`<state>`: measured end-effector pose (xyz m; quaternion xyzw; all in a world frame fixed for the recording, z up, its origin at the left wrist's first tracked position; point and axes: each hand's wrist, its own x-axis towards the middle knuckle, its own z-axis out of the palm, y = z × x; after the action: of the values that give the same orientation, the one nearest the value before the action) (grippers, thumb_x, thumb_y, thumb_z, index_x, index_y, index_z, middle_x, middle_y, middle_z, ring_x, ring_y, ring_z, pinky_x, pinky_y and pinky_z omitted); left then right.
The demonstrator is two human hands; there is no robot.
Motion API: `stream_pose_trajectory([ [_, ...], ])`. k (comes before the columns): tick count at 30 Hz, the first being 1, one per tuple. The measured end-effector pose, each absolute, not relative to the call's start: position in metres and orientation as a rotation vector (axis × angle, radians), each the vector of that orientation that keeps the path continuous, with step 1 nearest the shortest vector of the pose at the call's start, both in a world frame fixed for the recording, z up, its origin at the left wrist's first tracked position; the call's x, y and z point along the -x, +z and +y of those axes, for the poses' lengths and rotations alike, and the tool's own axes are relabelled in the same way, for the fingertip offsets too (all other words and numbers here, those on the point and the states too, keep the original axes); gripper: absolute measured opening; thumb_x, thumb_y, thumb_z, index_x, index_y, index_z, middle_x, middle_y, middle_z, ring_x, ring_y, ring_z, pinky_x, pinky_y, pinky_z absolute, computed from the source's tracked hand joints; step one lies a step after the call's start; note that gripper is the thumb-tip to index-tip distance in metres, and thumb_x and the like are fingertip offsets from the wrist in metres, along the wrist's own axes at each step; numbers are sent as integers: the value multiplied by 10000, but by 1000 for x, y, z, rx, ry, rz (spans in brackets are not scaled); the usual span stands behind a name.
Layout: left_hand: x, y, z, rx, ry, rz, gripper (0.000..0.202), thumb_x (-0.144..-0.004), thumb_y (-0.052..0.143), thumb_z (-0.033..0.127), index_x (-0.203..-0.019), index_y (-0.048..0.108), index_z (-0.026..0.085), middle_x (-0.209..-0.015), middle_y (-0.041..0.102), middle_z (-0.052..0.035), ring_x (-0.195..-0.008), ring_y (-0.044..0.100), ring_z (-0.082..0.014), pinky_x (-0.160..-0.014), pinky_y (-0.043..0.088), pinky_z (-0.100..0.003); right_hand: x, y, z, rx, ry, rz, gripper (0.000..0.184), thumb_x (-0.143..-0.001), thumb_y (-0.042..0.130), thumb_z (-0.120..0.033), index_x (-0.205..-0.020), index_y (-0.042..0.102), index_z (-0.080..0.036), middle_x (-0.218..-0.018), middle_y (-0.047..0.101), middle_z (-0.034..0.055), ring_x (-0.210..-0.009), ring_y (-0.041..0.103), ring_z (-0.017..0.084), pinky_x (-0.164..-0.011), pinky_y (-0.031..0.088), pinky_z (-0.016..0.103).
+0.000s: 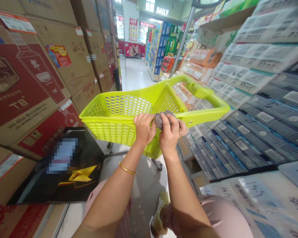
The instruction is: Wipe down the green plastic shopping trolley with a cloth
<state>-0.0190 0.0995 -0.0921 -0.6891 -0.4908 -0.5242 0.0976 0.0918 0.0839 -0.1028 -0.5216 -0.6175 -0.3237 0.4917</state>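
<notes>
Right grip (171,132): held the grey cloth (159,121) under its fingers (174,124)
Cloth: lay bunched against the near rim (114,118) of the green cart (109,131)
Left grip (144,129): curled over that rim, beside the cloth

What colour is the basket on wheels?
The basket is bright yellow-green, seen best in the head view.

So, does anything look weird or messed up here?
Nothing looks spilled or broken. The odd bit is at left: blocky blue squares hide part of the flat black panel with yellow shapes. The crumpled grey cloth on the lime-green plastic basket's rim just looks bunched up.
</notes>
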Motion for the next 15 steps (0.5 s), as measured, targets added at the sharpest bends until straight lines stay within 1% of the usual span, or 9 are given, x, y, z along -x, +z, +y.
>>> stream_pose_trajectory([
  [2,19,-92,100,2045,-1572,-1455,335,-957,355,406,-883,625,222,-829,660,-30,-831,534,-206,-795,315,-350,-98,-100,83,1299,-791,-1407,311,-905,455,-248,-1133,658,-304,-1075,634,68,-1058,428,197,-963,355,400],
  [5,20,-92,100,2055,-1574,-1476,344,-944,395,459,-894,641,223,-848,675,-24,-844,542,-197,-813,314,-344,-106,-93,79,1317,-808,-1266,329,-899,420,-233,-1113,667,-272,-1067,615,87,-1069,438,208,-967,365,427],
  [7,21,-91,99,2060,-1570,-1484,355,-942,397,468,-894,645,220,-846,677,-27,-845,545,-195,-813,317,-343,-106,-89,75,1328,-812,-1200,350,-885,402,-217,-1119,660,-257,-1064,603,92,-1063,455,212,-965,373,442],
  [11,25,-91,96,2053,-1551,-1508,328,-944,398,440,-880,640,228,-840,672,-32,-841,542,-202,-805,322,-351,-90,-88,69,1337,-751,-1219,348,-881,411,-224,-1123,660,-257,-1075,599,92,-1059,457,216,-956,375,439],
  [13,27,-91,94,2070,-1528,-1508,290,-938,402,402,-871,627,232,-820,657,-35,-830,533,-212,-785,326,-356,-78,-92,68,1332,-697,-1331,336,-894,422,-241,-1130,659,-279,-1082,612,83,-1054,448,208,-948,372,415],
  [15,28,-90,93,2080,-1504,-1517,260,-920,402,356,-812,600,228,-775,630,-42,-806,520,-223,-757,329,-359,-69,-97,69,1328,-654,-1454,330,-906,429,-258,-1145,651,-308,-1092,625,71,-1042,445,199,-942,365,398],
])
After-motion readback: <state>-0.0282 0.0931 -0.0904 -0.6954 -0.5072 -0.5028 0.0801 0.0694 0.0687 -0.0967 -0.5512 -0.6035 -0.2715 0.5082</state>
